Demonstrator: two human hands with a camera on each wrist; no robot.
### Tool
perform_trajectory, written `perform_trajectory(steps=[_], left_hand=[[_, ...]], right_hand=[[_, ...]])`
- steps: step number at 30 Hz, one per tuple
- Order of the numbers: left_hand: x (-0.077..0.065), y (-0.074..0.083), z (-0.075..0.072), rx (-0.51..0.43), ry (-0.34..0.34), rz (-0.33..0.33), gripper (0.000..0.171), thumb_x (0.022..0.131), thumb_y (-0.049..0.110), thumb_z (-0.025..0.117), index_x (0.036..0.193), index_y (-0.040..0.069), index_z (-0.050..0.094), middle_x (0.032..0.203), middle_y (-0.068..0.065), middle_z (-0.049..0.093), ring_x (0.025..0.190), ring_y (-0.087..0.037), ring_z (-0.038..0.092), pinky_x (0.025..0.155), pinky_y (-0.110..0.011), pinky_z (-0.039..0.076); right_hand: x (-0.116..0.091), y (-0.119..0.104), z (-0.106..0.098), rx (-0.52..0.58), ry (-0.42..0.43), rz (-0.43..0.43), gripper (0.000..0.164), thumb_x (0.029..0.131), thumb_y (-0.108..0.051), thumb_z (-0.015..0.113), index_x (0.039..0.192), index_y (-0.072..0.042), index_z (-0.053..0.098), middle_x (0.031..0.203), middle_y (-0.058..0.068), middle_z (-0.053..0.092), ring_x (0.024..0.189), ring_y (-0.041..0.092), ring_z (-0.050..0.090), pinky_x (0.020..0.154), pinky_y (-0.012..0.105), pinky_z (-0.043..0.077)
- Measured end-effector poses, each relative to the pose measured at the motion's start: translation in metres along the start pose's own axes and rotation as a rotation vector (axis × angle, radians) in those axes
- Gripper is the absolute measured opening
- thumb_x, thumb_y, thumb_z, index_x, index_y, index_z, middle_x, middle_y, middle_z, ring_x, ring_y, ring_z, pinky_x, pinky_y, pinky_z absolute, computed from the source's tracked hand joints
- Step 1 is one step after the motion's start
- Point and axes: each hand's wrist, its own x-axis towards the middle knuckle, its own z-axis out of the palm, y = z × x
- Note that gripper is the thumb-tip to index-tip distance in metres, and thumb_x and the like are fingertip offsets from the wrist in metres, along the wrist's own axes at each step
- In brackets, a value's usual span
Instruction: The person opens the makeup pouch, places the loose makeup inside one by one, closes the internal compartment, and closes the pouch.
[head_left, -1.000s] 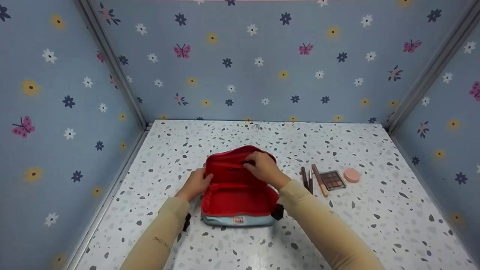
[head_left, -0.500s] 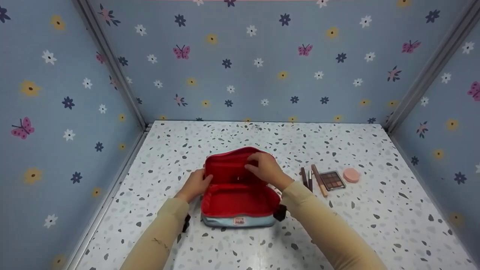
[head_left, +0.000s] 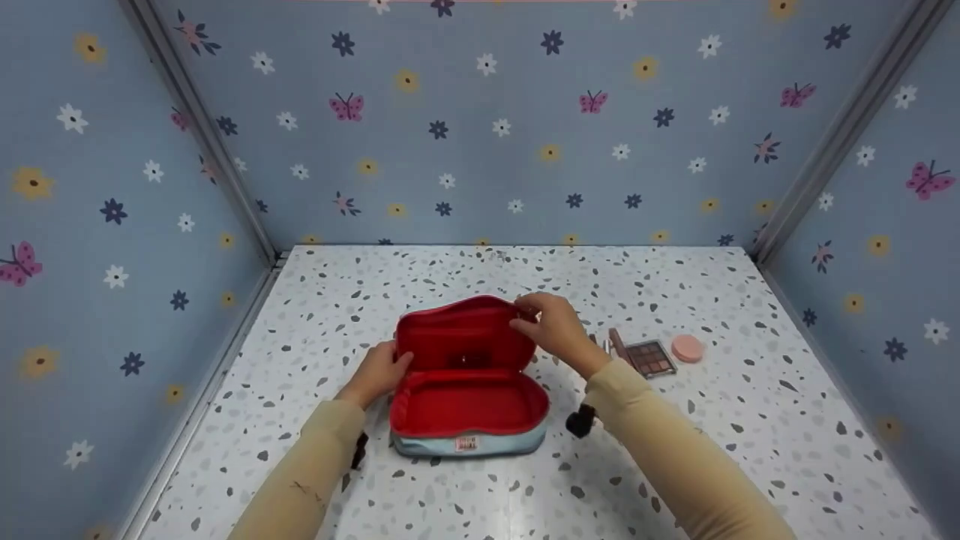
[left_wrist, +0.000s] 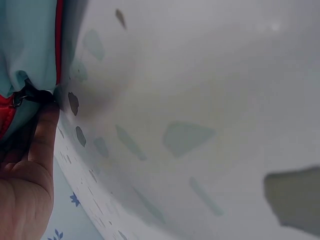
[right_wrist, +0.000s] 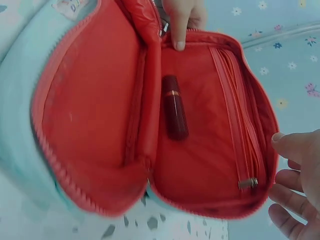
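A light blue cosmetic bag point(head_left: 469, 444) with red lining stands unzipped, its lid raised toward the back. My left hand point(head_left: 376, 371) grips the lid's left edge, thumb inside and fingers behind. In the left wrist view, the left hand point(left_wrist: 27, 185) is beside a black zip pull. My right hand point(head_left: 559, 330) is at the lid's right edge; in the right wrist view the right hand point(right_wrist: 297, 182) has its thumb and fingers spread at the rim. A dark red lipstick-like tube point(right_wrist: 175, 110) lies on the lid's lining, beside a zipped inner pocket point(right_wrist: 235, 110).
Right of the bag on the speckled table point(head_left: 675, 465) lie an eyeshadow palette point(head_left: 651, 358), a round pink compact point(head_left: 687, 348) and slim makeup sticks point(head_left: 618, 343), partly hidden by the right arm. Flower-patterned walls point(head_left: 480, 135) enclose the back and sides.
My right hand has moved from the lid's inner pocket out to the right edge of the lid. The left hand keeps its grip. The head view has shifted slightly.
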Motion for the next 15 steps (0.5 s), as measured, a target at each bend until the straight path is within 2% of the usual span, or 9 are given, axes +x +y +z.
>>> perform_trajectory(steps=[6,15], left_hand=[[0.001,0.000,0.000,0.016,0.003,0.012,0.028,0.112,0.011,0.055,0.126,-0.007,0.070,0.112,-0.018,0.078,0.098,-0.021,0.069,0.101,-0.048,0.058],[0.002,-0.001,0.001,0.003,-0.006,-0.015,0.028,0.112,0.013,0.054,0.124,-0.006,0.070,0.109,-0.016,0.077,0.094,-0.019,0.066,0.095,-0.041,0.057]], right_hand=[[-0.008,0.014,-0.018,-0.040,0.025,-0.007,0.035,0.098,-0.013,0.082,0.128,0.003,0.075,0.125,0.023,0.077,0.110,0.040,0.073,0.096,0.054,0.062],[-0.024,0.030,-0.039,-0.073,0.063,0.031,0.036,0.096,-0.012,0.083,0.128,0.004,0.075,0.120,0.025,0.076,0.107,0.041,0.073,0.096,0.055,0.061]])
